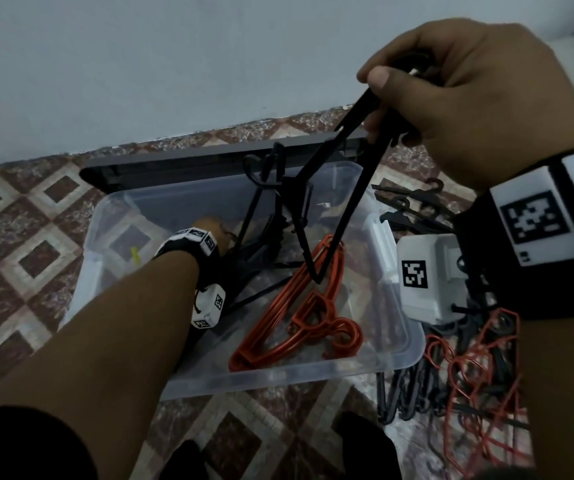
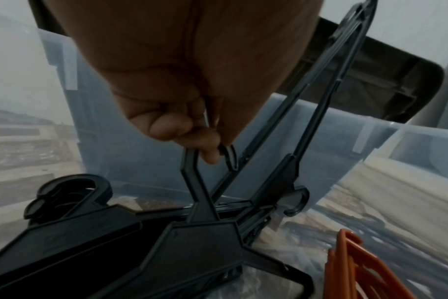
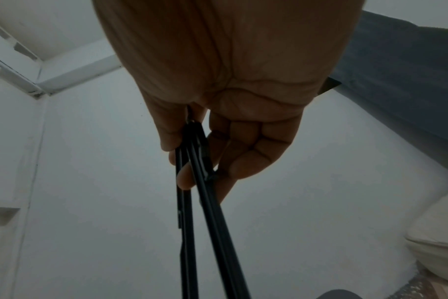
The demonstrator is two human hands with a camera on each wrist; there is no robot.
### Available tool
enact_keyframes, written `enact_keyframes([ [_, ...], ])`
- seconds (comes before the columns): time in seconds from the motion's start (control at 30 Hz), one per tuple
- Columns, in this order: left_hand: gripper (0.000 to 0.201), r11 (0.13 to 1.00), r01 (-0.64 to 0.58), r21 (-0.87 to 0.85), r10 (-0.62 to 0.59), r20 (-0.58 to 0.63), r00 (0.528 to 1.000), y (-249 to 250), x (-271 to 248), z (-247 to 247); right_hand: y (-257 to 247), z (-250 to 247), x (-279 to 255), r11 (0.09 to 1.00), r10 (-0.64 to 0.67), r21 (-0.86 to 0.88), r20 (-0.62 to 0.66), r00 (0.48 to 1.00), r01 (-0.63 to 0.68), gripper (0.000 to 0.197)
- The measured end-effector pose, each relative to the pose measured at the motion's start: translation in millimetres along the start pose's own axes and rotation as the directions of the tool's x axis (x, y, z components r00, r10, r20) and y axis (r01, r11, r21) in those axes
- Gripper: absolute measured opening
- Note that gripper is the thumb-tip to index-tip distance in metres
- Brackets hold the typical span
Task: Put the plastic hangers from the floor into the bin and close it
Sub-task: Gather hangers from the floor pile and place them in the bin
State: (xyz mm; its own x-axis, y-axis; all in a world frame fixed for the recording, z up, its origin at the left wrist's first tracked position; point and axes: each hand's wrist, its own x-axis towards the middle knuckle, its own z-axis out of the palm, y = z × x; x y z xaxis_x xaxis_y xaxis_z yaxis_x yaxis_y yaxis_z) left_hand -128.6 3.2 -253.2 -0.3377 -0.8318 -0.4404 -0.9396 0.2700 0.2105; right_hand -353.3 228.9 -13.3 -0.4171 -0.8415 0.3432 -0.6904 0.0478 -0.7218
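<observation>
A clear plastic bin (image 1: 313,370) stands open on the tiled floor, with black hangers and orange hangers (image 1: 299,317) inside. My right hand (image 1: 451,98) is raised above the bin and pinches the corner of a black hanger (image 1: 327,188) that dangles down into it; the right wrist view shows the same black hanger (image 3: 207,212) held between thumb and fingers. Deep in the bin, my left hand (image 1: 209,226) curls its fingers (image 2: 207,153) round the hook of another black hanger (image 2: 205,238) lying on the pile. More black and orange hangers (image 1: 465,368) lie on the floor to the right.
The dark lid (image 1: 188,164) leans behind the bin against the pale wall (image 1: 140,64). A white latch (image 1: 382,237) sits on the bin's right rim. My knees (image 1: 361,445) are near the bin's front edge. Patterned tile floor (image 1: 18,244) lies to the left.
</observation>
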Motion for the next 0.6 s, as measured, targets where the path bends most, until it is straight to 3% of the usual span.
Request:
enact_keyframes([
  [0.1, 0.011, 0.996, -0.051, -0.068, 0.047, -0.064, 0.997, 1.9, -15.8, -7.2, 3.3, -1.4, 0.1, 0.998, -0.005, 0.068, -0.011, 1.0, 0.006, 0.015],
  [0.23, 0.015, 0.982, -0.185, -0.04, 0.178, -0.128, 0.976, 1.1, -48.0, -33.7, 7.6, -4.3, 0.5, 0.953, 0.032, 0.301, 0.027, 0.999, -0.039, 0.013],
  [0.43, 0.026, 0.955, -0.272, -0.117, 0.232, -0.274, 0.933, -16.9, -106.2, -90.4, 8.2, -5.9, -2.8, 0.764, 0.122, 0.612, 0.173, 0.977, -0.204, 0.011],
  [0.53, 0.015, 0.899, -0.289, -0.328, 0.186, -0.312, 0.932, -26.7, -129.5, -107.4, 6.7, -3.1, -7.5, 0.692, 0.162, 0.66, 0.254, 0.954, -0.293, 0.012],
  [0.6, 0.015, 0.783, -0.295, -0.547, 0.155, -0.287, 0.945, -31.8, -137.7, -112.7, 6.0, 0.5, -10.8, 0.664, 0.169, 0.67, 0.3, 0.939, -0.333, 0.013],
])
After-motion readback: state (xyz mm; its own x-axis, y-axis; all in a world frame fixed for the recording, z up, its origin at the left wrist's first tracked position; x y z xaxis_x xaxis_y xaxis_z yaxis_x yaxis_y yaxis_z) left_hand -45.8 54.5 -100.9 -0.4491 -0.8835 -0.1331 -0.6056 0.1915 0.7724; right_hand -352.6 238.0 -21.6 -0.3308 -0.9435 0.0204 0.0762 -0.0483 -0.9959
